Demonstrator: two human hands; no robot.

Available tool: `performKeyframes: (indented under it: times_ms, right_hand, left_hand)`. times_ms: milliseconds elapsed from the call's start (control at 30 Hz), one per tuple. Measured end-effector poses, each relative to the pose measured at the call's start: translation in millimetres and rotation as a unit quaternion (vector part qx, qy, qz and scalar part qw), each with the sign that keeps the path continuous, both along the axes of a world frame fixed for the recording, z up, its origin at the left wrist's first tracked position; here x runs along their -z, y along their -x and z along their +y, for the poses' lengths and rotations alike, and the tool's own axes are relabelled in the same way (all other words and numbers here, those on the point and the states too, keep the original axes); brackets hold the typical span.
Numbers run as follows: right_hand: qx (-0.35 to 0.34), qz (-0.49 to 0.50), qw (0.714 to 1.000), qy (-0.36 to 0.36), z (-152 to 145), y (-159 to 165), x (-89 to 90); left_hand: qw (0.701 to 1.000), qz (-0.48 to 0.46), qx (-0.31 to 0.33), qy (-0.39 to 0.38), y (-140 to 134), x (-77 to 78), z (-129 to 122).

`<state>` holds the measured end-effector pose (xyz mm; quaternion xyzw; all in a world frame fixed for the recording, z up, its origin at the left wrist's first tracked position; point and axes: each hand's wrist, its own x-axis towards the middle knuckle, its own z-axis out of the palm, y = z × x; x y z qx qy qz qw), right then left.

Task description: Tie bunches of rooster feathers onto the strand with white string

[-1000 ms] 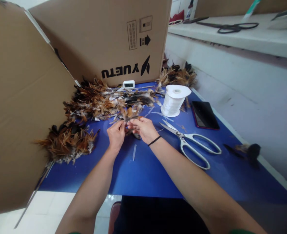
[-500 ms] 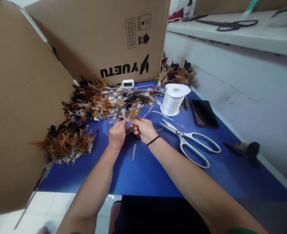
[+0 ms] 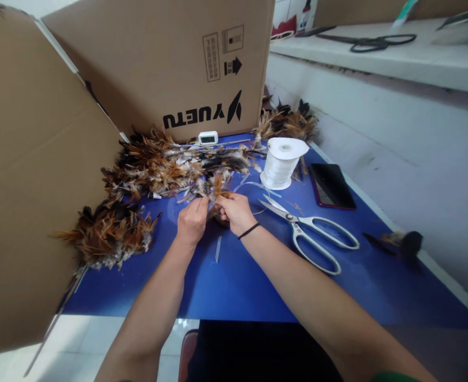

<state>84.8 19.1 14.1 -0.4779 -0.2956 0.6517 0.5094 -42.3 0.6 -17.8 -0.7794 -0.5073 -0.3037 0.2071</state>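
My left hand [image 3: 192, 218] is closed, thumb and forefinger pinched at the base of a small brown feather tuft [image 3: 217, 184]. Right beside it, my right hand [image 3: 234, 211], with a black band at the wrist, pinches the same feathers from the right. The fingertips of both hands almost meet, and what lies between them is partly hidden. A thin white ribbon [image 3: 253, 184] curves over the table just past my right hand. Close to the right stand a white ribbon spool [image 3: 283, 165] and open-bladed scissors [image 3: 297, 218]. A short ribbon piece [image 3: 218, 249] lies below my hands.
Brown feather piles [image 3: 150, 164] spread across the back left, with another feather bunch [image 3: 114, 231] nearer. A cardboard box [image 3: 138, 63] walls off the back and left. A small digital clock [image 3: 208, 138], a phone [image 3: 332, 185] and loose dark feathers [image 3: 411, 244] rest on the blue table [image 3: 257, 297].
My hands stay nearly in place, still pinching the feathers. The orange-brown tuft stands slightly more upright between them. The view has shifted very slightly.
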Motion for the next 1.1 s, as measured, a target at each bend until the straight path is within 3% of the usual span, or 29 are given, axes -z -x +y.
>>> performKeyframes:
  times_ms: [133,200,267,333,400,467,567,733,933,1100]
  right_hand:
    - [-0.004,-0.045,0.997,-0.056,-0.9,0.1,0.6]
    - [-0.023,-0.064,0.992,-0.109,-1.1,-2.8,2.0]
    - [-0.038,-0.088,0.983,-0.154,-0.9,-8.9,4.7]
    - [-0.034,-0.120,0.975,-0.182,-0.8,-17.5,8.9]
    - [-0.025,-0.159,0.967,-0.199,-1.0,-26.8,14.2]
    - [-0.023,-0.194,0.958,-0.211,-1.7,-34.6,19.3]
    - [-0.032,-0.218,0.950,-0.224,-3.4,-39.9,24.8]
    - [-0.068,-0.212,0.941,-0.255,-5.7,-37.2,27.7]
    - [-0.035,-0.284,0.900,-0.328,-4.1,-40.0,29.9]
    - [-0.033,-0.281,0.889,-0.359,-1.9,-42.4,30.6]
  left_hand:
    - [0.998,-0.064,0.001,0.012,0.5,-0.7,-0.3]
    - [0.988,-0.148,-0.004,0.042,0.0,-2.0,-0.5]
    - [0.958,-0.269,-0.005,0.101,-1.6,-2.6,0.1]
    - [0.890,-0.418,0.006,0.179,-4.0,-1.4,1.8]
    - [0.797,-0.552,0.024,0.244,-7.0,1.1,3.9]
    - [0.722,-0.629,0.046,0.286,-10.0,3.4,5.3]
    - [0.664,-0.670,0.079,0.323,-13.6,3.8,4.5]
    - [0.630,-0.678,0.124,0.358,-18.1,-0.8,-0.9]
    - [0.625,-0.651,0.146,0.407,-20.8,-1.1,-4.0]
    - [0.623,-0.638,0.149,0.428,-18.2,-1.9,-3.8]
